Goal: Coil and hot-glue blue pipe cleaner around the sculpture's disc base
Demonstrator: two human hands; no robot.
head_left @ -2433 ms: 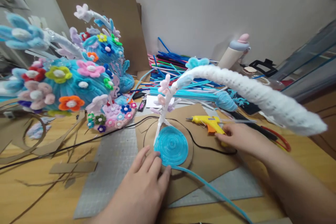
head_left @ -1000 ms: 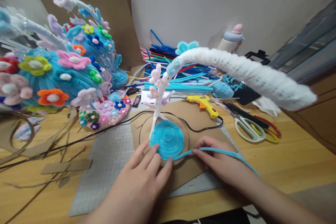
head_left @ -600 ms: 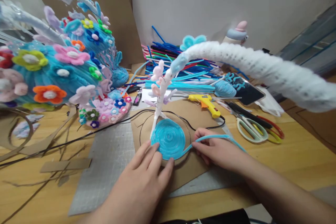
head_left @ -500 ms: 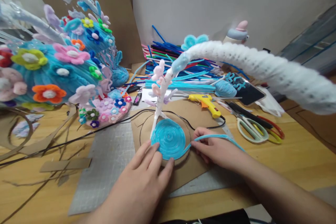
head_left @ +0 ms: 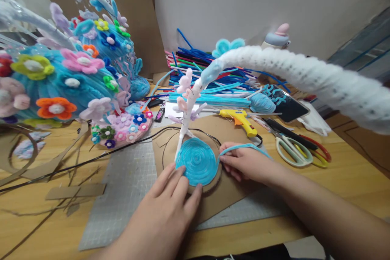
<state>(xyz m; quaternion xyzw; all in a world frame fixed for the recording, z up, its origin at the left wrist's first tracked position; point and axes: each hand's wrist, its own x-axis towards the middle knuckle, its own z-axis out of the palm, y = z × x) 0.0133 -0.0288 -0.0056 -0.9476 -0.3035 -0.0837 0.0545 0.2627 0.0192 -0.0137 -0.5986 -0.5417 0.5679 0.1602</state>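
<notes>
blue strip (head_left: 243, 146) in pinch of right hand (head_left: 243, 163), left hand (head_left: 169, 207) palm-down

From afar I saw a ridged, fuzzy coil (head_left: 196, 161) on matt cardboard (head_left: 228, 193), a smooth plastic glue gun (head_left: 245, 121), a wooden worktop (head_left: 344, 183).

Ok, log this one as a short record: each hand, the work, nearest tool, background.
left hand: at the near-left edge of the blue coil
right hand: pinching the blue strip running to the coil's right edge
under coil: brown cardboard
nearest tool: yellow glue gun, lying beyond the right hand
background: pile of coloured strips
</notes>
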